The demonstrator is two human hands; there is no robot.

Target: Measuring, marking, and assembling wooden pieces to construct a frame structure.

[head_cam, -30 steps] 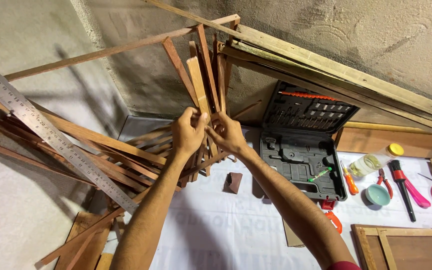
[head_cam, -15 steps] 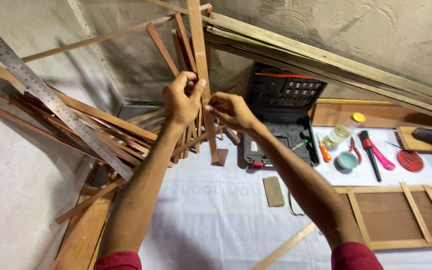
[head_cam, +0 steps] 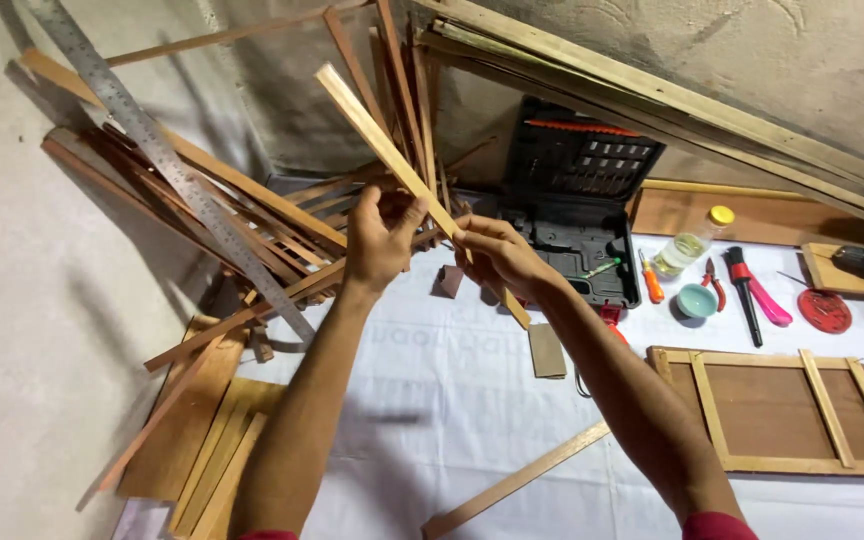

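Both hands hold one pale wooden strip (head_cam: 392,160) up in the air, above the white sheet (head_cam: 432,400) and in front of the heap of dark slats (head_cam: 252,215) on the far left. The strip runs diagonally, its upper end far and left, its lower end poking out near and right below the right hand. Held this way, clear of the pile and at eye level, it appears to be under examination along its length.

The left hand (head_cam: 380,240) grips the strip from the left, fingers curled and thumb pressed against its face. The right hand (head_cam: 497,255) sits just beside it, lower on the strip, fingers closed around the wood with the thumb on top. Neither hand is slack; both clasp the same piece.

A long steel ruler (head_cam: 167,160) leans across the slats on the left. An open black tool case (head_cam: 577,195) stands far of the hands. A wooden frame panel (head_cam: 777,410) lies on the sheet at the near right, and a loose strip (head_cam: 517,480) lies nearer still.
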